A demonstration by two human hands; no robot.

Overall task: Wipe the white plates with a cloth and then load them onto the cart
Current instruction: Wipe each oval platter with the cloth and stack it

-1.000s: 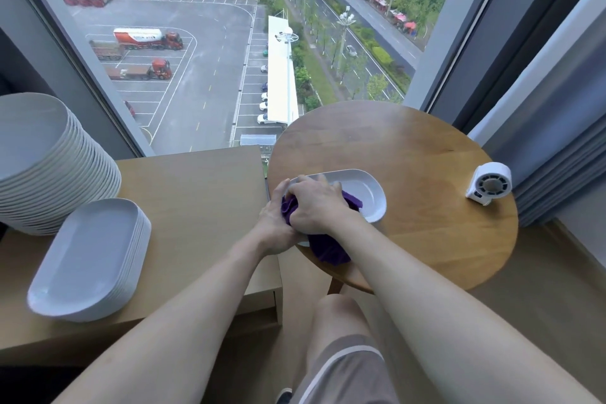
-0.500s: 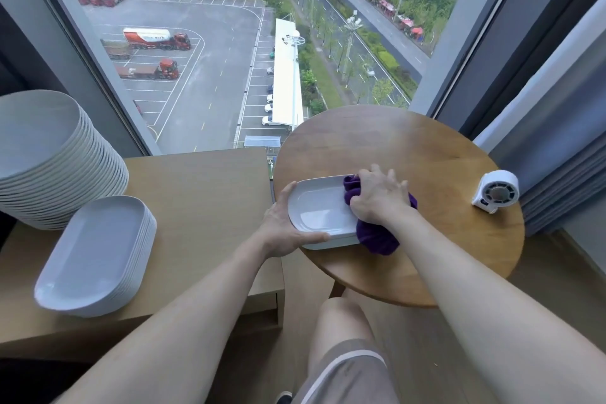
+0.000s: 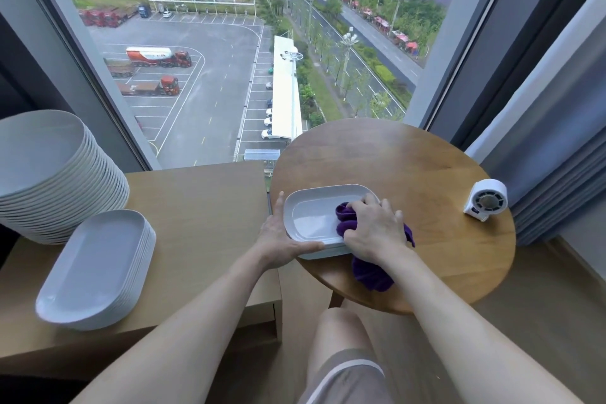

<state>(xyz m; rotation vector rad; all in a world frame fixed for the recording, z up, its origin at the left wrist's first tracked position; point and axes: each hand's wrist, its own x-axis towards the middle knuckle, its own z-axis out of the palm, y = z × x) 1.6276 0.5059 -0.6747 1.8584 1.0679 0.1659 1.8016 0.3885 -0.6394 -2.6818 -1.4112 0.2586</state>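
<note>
One white plate [image 3: 311, 216], a rounded rectangle with a raised rim, lies flat at the near-left edge of the round wooden table [image 3: 410, 167]. The left hand [image 3: 278, 239] braces this plate from outside. Its fingers are extended along the plate's left rim, its thumb lies straight along the near rim, and no finger is curled around the rim. The right hand [image 3: 373, 229] is clenched around a purple cloth [image 3: 373, 275] and presses it into the right half of the plate's well. A bunched fold of cloth shows ahead of the knuckles on the plate surface. The remainder of the cloth trails from under the wrist across the table top toward the near edge. The left half of the plate's well is uncovered. A small white fan [image 3: 487, 200] stands near the right edge of the table, well apart from the plate. A lower wooden cabinet [image 3: 203, 207] stands just beside the table on the left. A stack of oval white plates [image 3: 95, 269] rests at the near-left corner of the cabinet top. A taller stack of round plates [image 3: 59, 174] stands behind that stack, along the left edge and close to it. The person's bare knee [image 3: 341, 331] is visible below the near edge of the table. A window [image 3: 229, 75] runs behind both surfaces, and a grey curtain [image 3: 564, 157] hangs at the right.
</note>
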